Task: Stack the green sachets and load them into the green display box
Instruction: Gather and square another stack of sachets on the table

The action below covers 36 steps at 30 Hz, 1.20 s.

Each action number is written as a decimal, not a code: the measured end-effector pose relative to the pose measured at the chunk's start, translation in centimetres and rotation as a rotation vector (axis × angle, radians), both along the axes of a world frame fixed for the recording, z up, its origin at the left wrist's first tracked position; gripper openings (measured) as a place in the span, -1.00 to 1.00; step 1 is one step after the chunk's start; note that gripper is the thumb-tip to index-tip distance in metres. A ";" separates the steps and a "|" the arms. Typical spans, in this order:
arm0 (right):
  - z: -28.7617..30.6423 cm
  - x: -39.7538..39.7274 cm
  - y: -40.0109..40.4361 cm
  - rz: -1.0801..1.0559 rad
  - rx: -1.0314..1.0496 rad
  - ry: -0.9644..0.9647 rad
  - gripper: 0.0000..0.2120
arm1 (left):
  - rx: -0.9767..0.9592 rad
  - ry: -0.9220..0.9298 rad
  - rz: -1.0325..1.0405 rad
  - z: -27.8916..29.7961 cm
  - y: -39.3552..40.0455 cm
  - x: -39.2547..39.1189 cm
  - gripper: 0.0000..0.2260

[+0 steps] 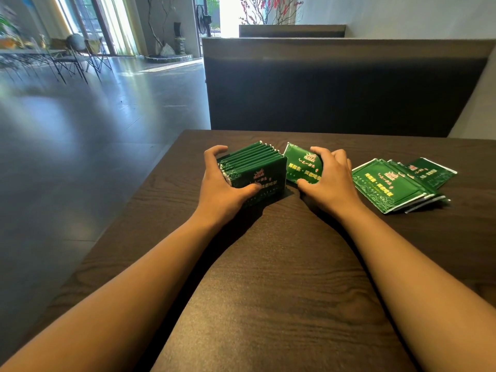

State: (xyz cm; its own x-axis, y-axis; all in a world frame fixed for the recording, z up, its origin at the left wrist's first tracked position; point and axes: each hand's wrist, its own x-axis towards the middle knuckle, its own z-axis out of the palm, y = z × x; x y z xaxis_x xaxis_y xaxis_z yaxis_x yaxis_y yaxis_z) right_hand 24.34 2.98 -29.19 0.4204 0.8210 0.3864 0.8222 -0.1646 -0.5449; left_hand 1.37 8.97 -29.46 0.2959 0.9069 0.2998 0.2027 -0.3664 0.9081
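Head view, centre of the frame: we see our left hand [228,181] curled round a block of green sachets [252,171] standing on edge on the bench [268,264], thumb on the near face and fingers over the far end. Just right of it, our right hand [330,181] pinches a single sachet [300,163] between thumb and fingers, tilted toward the block. We judge the stacking well along but unfinished. At right, a fanned pile of loose sachets [389,183] lies flat, yet to be gathered. No green display box is clearly visible, so loading looks not yet begun. Beyond the bench, a dark seat back [335,89] fills the upper right; nothing blocks either hand.
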 end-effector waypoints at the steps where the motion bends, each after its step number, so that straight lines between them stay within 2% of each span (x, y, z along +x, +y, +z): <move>1: 0.0 0.1 0.0 -0.009 0.023 0.028 -0.40 | -0.002 -0.001 0.000 0.0 0.0 0.0 -0.18; 5: 0.2 0.2 0.0 -0.083 0.140 0.129 -0.74 | -0.002 0.004 0.002 0.0 0.0 0.0 -0.18; 9: 0.6 0.2 -0.3 -0.126 0.327 0.284 -0.93 | -0.006 -0.001 0.005 -0.1 0.1 -0.1 -0.17; 14: 1.2 -0.1 -0.4 -0.067 0.578 0.530 -0.82 | 0.003 0.006 0.002 -0.1 0.1 -0.1 -0.16; 18: 1.1 -0.2 -0.3 0.025 0.601 0.658 -0.86 | 0.018 0.020 -0.004 -0.2 0.2 0.0 -0.17; 21: 1.0 -0.5 -0.4 0.096 0.485 0.612 -0.89 | 0.029 0.028 0.003 -0.2 0.1 -0.1 -0.17; 25: 0.8 -1.2 -0.4 0.149 0.354 0.391 -0.91 | 0.039 0.034 -0.005 -0.1 0.1 0.0 -0.17; 30: 0.8 -1.6 -0.7 0.224 0.255 0.209 -0.76 | 0.022 0.016 -0.023 -0.1 0.1 0.0 -0.19; 36: 0.7 -2.3 -0.5 0.279 0.265 0.111 -0.55 | 0.019 0.009 -0.054 0.1 0.0 0.1 -0.16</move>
State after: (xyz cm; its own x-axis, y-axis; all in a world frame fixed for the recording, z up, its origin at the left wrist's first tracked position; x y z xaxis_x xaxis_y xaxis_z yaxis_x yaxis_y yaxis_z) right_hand 21.99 2.49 -28.45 0.2461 0.7878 0.5646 0.7492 0.2150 -0.6265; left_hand 1.46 9.00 -29.40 0.3468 0.8839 0.3137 0.1907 -0.3939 0.8991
